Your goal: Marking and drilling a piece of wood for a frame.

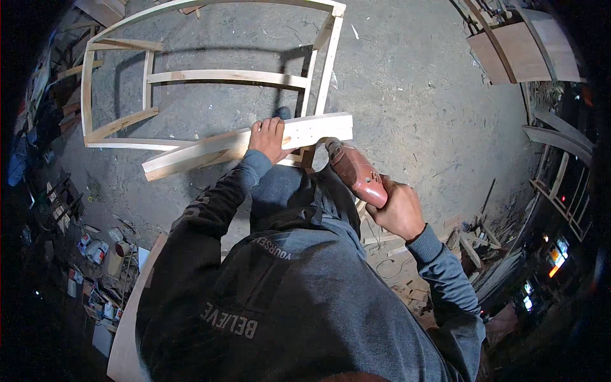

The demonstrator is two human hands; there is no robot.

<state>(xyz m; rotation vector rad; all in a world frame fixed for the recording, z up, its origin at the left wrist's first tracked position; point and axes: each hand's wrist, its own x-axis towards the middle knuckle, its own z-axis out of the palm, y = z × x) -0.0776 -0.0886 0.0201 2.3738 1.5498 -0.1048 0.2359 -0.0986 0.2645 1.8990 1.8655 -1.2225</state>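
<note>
The left hand (268, 137) is pressing flat on a wooden plank (248, 145) lying across the chair frame (210, 76); the right hand (400, 210) is gripping a red power drill (356, 172) against it, with wood scraps (471, 245) littering the concrete floor (414, 83).

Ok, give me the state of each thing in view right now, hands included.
Left hand: pressed flat on the wooden plank, fingers spread.
Right hand: closed around the red power drill's grip.
Red power drill: held, nose pointed at the plank's near edge.
Wooden plank: lying across the frame, tilted.
Wooden frame: assembled, open, on the concrete floor.
</note>
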